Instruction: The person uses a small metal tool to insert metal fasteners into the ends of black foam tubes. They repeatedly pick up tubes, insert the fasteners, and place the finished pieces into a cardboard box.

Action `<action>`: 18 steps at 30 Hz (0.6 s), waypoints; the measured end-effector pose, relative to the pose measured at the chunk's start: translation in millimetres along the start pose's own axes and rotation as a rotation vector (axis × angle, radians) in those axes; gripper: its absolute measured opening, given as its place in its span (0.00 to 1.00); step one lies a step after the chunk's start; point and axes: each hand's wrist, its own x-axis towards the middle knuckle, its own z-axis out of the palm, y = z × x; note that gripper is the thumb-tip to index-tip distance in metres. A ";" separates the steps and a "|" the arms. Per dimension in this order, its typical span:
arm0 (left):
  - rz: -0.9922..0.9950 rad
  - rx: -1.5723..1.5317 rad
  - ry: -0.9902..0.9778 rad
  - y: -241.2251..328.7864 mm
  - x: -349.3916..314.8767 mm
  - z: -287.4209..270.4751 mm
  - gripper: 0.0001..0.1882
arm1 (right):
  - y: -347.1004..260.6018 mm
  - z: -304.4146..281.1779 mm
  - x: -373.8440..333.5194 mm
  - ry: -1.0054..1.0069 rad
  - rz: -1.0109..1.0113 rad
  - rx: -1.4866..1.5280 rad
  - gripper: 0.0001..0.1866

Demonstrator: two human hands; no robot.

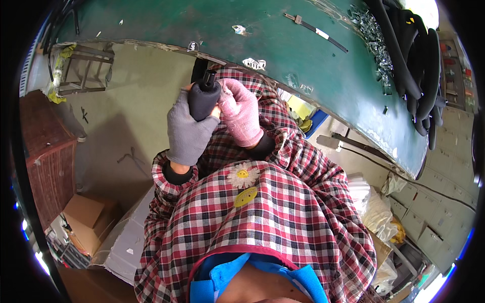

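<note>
Both my hands are together above my lap, near the front edge of the green table. My left hand, in a grey fingerless glove, is wrapped round a black foam tube. A narrower, shiny black tube end sticks up out of the foam. Against the right side of the foam tube, my right hand in a pink glove is closed, its fingers pinching at the foam. The fingertips of both hands are partly hidden behind the foam and the gloves.
On the green table lie a black strap-like piece with a metal end, a pile of small metal clips and several black foam tubes. A blue bin stands under the table. Cardboard boxes sit at the lower left.
</note>
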 end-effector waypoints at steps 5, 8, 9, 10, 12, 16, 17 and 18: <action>0.002 0.080 0.010 -1.5 4.6 -7.3 0.22 | 11.8 -12.7 5.2 -0.151 0.272 0.323 0.13; -0.140 -0.198 -0.066 -13.6 0.1 -11.4 0.12 | 1.9 -16.1 -2.8 -0.216 0.334 0.275 0.15; -0.140 -0.266 -0.060 -14.4 -1.9 -11.8 0.13 | 10.5 -18.3 -2.2 -0.194 0.315 0.175 0.12; -0.092 -0.119 -0.044 -15.4 0.2 -11.8 0.12 | 3.1 -14.7 -1.0 -0.173 0.326 0.179 0.10; -0.097 -0.111 -0.054 -11.1 1.8 -13.1 0.13 | 9.4 -21.8 3.6 -0.200 0.376 0.105 0.10; 0.062 0.054 -0.029 -8.4 13.3 -3.9 0.20 | 16.5 -18.0 13.0 -0.321 0.470 0.688 0.20; 0.065 0.118 -0.021 -2.6 14.1 -3.3 0.20 | 14.9 -18.2 12.1 -0.318 0.556 0.758 0.21; 0.064 0.094 0.012 -2.2 11.6 -4.4 0.20 | 14.9 -15.9 7.6 -0.364 0.578 0.809 0.21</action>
